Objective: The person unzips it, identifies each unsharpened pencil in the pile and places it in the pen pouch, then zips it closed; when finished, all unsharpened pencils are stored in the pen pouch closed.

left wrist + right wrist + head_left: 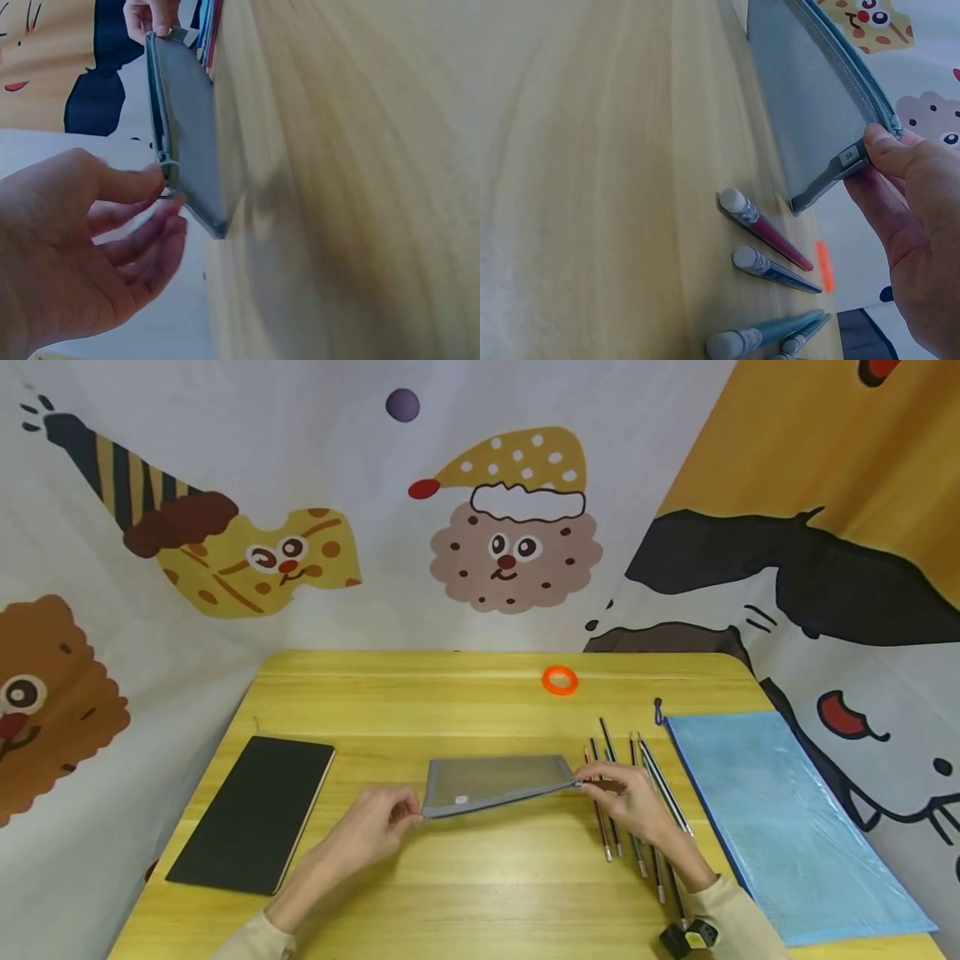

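Note:
A grey translucent zip pouch [495, 781] is held by both hands above the middle of the table, its zip edge facing the person. Thumb and fingers of my left hand [375, 822] pinch the zip pull [171, 169] at the left corner. A dark gap runs along the zip edge in the left wrist view. At the opposite corner, my right hand [633, 802] pinches the pouch beside a small numbered tag [849, 156]. Several pencils [780, 244] with white erasers lie below and beside the right hand, partly hidden by it in the head view.
To the left lies a black notebook [255, 814]. A large blue zip pouch [787, 818] lies flat along the right side. Near the table's far edge is an orange ring [547, 682]. A small black object [675, 941] with a yellow patch shows by the right sleeve.

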`<state>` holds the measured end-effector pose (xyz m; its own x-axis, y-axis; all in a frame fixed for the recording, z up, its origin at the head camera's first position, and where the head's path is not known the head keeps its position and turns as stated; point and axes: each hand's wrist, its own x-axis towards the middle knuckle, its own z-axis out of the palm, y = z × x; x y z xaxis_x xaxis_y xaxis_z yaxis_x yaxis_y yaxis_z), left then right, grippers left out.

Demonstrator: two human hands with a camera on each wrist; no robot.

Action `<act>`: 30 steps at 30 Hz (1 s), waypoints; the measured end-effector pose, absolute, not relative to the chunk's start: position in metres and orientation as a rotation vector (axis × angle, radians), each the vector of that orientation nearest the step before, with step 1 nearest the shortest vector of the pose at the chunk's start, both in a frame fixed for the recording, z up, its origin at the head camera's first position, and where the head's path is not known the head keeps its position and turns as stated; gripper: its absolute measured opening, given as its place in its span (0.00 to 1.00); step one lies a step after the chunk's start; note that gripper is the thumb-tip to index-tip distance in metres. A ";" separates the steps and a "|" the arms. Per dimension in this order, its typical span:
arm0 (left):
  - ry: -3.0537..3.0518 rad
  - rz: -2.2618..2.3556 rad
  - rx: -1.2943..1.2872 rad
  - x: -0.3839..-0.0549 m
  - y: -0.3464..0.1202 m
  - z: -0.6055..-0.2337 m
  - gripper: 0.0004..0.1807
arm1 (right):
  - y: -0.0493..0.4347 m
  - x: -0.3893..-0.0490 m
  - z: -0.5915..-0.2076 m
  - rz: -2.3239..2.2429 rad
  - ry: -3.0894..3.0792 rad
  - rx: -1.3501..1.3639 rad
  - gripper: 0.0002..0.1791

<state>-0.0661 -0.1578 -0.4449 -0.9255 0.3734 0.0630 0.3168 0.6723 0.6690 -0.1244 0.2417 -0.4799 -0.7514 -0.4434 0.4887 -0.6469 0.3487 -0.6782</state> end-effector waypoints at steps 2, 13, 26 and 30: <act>2.824 1.007 0.550 -0.064 -0.156 -0.441 0.08 | 0.241 -0.124 -0.482 1.368 -2.388 0.995 0.17; 2.888 0.896 0.812 -0.075 -0.116 -0.436 0.16 | 0.241 -0.123 -0.486 1.382 -2.312 1.084 0.17; 2.693 0.900 0.880 -0.096 -0.081 -0.444 0.26 | 0.237 -0.120 -0.487 1.395 -2.359 1.055 0.17; 2.663 0.916 0.901 -0.100 -0.079 -0.449 0.25 | 0.230 -0.115 -0.475 1.375 -2.363 1.077 0.17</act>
